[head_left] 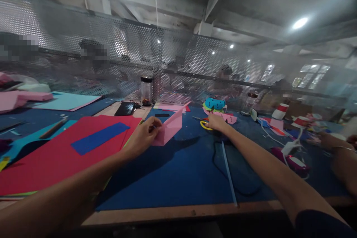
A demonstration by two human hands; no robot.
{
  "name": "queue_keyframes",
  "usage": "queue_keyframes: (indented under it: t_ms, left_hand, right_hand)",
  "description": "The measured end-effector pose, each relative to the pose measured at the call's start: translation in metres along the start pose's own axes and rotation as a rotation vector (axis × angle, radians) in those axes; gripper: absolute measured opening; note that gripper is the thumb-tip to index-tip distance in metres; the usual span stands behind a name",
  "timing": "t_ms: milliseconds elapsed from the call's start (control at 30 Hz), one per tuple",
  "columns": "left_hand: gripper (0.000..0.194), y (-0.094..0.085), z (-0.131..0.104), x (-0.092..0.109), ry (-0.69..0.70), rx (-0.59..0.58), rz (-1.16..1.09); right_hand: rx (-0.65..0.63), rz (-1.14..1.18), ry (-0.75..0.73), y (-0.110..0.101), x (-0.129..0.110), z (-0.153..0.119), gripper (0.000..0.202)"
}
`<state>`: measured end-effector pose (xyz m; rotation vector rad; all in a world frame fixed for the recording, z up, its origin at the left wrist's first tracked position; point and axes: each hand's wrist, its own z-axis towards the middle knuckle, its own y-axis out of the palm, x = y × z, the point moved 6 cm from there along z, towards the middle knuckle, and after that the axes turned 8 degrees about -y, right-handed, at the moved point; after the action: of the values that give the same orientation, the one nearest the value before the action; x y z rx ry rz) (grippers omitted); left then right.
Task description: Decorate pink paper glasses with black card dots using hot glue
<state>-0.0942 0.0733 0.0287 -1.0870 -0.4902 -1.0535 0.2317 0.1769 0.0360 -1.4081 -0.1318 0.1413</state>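
My left hand (147,134) pinches the left edge of a folded pink paper (171,128), raised over the dark blue table surface (178,178). Farther right, my right hand (216,122) reaches to a pair of scissors (206,124) with yellow and orange handles, its fingers on or beside the handles; the fingertips are partly hidden. The scissors' blades point left. Just behind this hand are a pink strip with dark dots (230,118) and a blue dotted paper piece (214,103).
Red sheets (55,156) with a blue strip (100,138) lie at left. A phone (125,108) and a jar (146,91) stand near the mesh screen (178,70). A glue stick (229,174) lies right of centre. At far right are another person's hands (330,142).
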Motion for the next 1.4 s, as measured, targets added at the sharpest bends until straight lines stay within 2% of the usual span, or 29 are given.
queue_keyframes:
  t_ms: [100, 200, 233, 267, 400, 533, 633, 900, 1100, 1400]
  left_hand:
    - [0.013, -0.005, 0.0, 0.003, -0.009, 0.024, -0.023]
    - [0.018, -0.01, 0.003, -0.001, -0.032, 0.039, -0.026]
    - [0.019, -0.011, 0.004, -0.002, -0.046, 0.04, -0.031]
    - [0.02, -0.011, 0.005, -0.004, -0.06, 0.038, -0.038]
    - [0.021, -0.012, 0.006, -0.005, -0.093, 0.036, -0.058]
    - [0.022, -0.011, 0.003, -0.001, -0.129, 0.019, -0.097]
    - [0.023, -0.011, 0.0, 0.003, -0.12, 0.006, -0.135]
    - [0.031, -0.007, 0.002, 0.0, -0.166, 0.015, -0.111]
    - [0.029, -0.012, 0.009, -0.004, -0.092, 0.061, -0.18]
    - [0.029, -0.017, 0.013, -0.005, -0.114, 0.065, -0.257]
  right_hand:
    - [0.082, 0.063, -0.018, -0.014, -0.006, -0.012, 0.03]
    - [0.086, 0.179, -0.118, -0.018, -0.021, -0.033, 0.029]
    - [0.083, 0.254, -0.168, -0.018, -0.028, -0.043, 0.032]
    - [0.09, 0.443, -0.232, -0.019, -0.035, -0.053, 0.035]
    - [0.124, 0.648, -0.366, -0.023, -0.063, -0.09, 0.027]
    - [0.135, 0.556, -0.388, -0.021, -0.086, -0.111, 0.016]
    - [0.185, 0.43, -0.394, -0.016, -0.093, -0.118, 0.011]
    - [0.161, 0.358, -0.399, 0.0, -0.087, -0.121, 0.009]
    - [0.074, 0.335, -0.37, 0.002, -0.089, -0.127, 0.014]
    - [0.01, 0.288, -0.325, -0.003, -0.091, -0.13, 0.019]
